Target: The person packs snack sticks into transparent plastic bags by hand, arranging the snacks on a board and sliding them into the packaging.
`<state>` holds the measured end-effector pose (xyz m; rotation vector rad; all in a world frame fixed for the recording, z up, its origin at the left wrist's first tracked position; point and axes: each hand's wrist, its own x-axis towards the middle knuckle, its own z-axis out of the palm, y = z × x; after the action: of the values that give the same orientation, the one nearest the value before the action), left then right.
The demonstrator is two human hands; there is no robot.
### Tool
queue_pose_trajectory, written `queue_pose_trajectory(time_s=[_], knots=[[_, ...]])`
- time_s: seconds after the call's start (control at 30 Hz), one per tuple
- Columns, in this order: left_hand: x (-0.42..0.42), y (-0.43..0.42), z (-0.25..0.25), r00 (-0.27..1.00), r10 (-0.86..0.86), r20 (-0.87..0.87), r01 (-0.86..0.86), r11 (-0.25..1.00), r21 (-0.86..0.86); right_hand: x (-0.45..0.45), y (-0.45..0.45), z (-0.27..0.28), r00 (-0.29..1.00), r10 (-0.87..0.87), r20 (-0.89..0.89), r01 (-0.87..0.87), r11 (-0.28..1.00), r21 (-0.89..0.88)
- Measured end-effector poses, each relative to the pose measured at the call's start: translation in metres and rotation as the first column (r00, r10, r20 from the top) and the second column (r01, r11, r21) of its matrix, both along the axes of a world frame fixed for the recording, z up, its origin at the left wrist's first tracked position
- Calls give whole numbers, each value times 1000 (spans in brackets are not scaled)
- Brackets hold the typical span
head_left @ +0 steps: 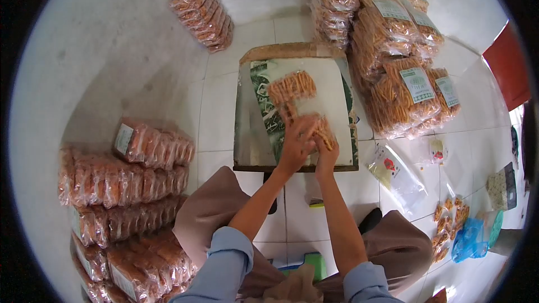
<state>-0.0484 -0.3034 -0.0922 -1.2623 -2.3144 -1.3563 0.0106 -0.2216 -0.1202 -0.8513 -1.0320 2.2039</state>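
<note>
In the head view, a low table (pixel 334 87) with a printed sheet stands in front of me. A row of small packets of brown stick-like snacks (pixel 293 86) lies on its far half. My right hand (pixel 327 158) is closed around the near end of a snack packet (pixel 323 130), just above the table's near edge. My left hand (pixel 297 145) is beside it, fingers spread and slightly blurred, over or against the packet's left side. More snack packets (pixel 287 112) lie just beyond my left fingertips, partly hidden by them.
Stacked snack packs stand at the left (pixel 120 182), far left wall (pixel 203 15) and far right (pixel 401 90). Clear plastic bags (pixel 396 177) lie on the floor to the right. Beyond them are loose small packets (pixel 449 221) and a blue plastic bag (pixel 470 241).
</note>
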Motion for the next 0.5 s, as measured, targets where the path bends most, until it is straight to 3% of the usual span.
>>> queue_pose_trajectory(time_s=[0.07,0.13,0.17,0.23,0.27,0.33,0.37,0.43,0.47,0.5], knots=[[-15,4,-12,994,96,46,-98,994,47,-6,0,-10,996,-61,61,56,996,71],[-33,11,-11,951,304,66,-298,951,-83,-12,1,-11,971,-92,221,17,947,320],[-38,12,-11,950,307,63,-302,950,-74,-14,1,-11,973,-90,214,15,945,326],[-47,16,-15,961,273,-46,-275,927,-256,-19,2,-9,893,-229,387,-107,728,678],[-51,18,-18,961,273,-50,-276,928,-248,-23,5,-8,896,-232,380,-102,723,683],[-53,18,-22,972,220,-82,-227,969,-102,-25,9,2,969,-11,247,-139,802,581],[-51,17,-26,972,221,-74,-228,968,-107,-23,9,5,967,-8,255,-145,804,577],[-50,16,-20,979,206,-13,-206,976,-63,-24,10,16,977,116,180,-176,912,370],[-49,15,-15,978,208,-9,-208,976,-66,-22,9,16,976,118,183,-179,912,368],[-50,16,-15,977,213,21,-211,975,-72,-20,9,13,956,7,294,-199,751,629]])
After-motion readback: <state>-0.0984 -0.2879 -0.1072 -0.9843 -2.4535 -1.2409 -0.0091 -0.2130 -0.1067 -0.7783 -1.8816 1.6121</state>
